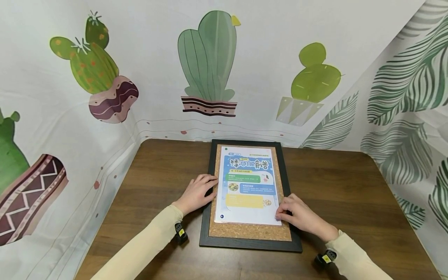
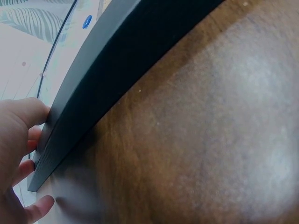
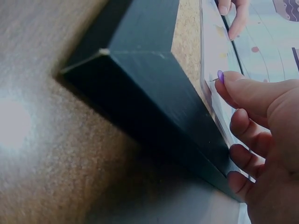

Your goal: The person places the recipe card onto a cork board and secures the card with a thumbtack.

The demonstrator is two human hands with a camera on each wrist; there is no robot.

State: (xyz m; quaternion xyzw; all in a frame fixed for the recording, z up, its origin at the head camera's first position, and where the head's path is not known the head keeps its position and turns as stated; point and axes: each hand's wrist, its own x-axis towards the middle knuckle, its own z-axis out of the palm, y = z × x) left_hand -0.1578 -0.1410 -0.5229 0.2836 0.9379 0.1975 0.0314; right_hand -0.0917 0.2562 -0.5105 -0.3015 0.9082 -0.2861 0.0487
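A cork board [image 1: 250, 232] in a black frame [image 1: 250, 244] lies on the table, bearing a printed poster sheet [image 1: 248, 214]. A green thumbtack [image 1: 226, 149] sits at the sheet's top left corner, a blue thumbtack [image 1: 222, 216] at its bottom left. My right hand [image 1: 297, 213] is at the sheet's lower right corner. Between thumb and index finger it pinches a purple thumbtack [image 3: 220, 76], whose thin pin shows in the right wrist view. My left hand [image 1: 198, 193] rests with extended fingers on the frame's left side and the sheet's left edge.
The brown wooden table [image 1: 336, 182] extends on both sides of the board. A white cloth [image 1: 259, 70] printed with cacti and leaves hangs behind and beside it. The frame's far end lies near the table's back edge.
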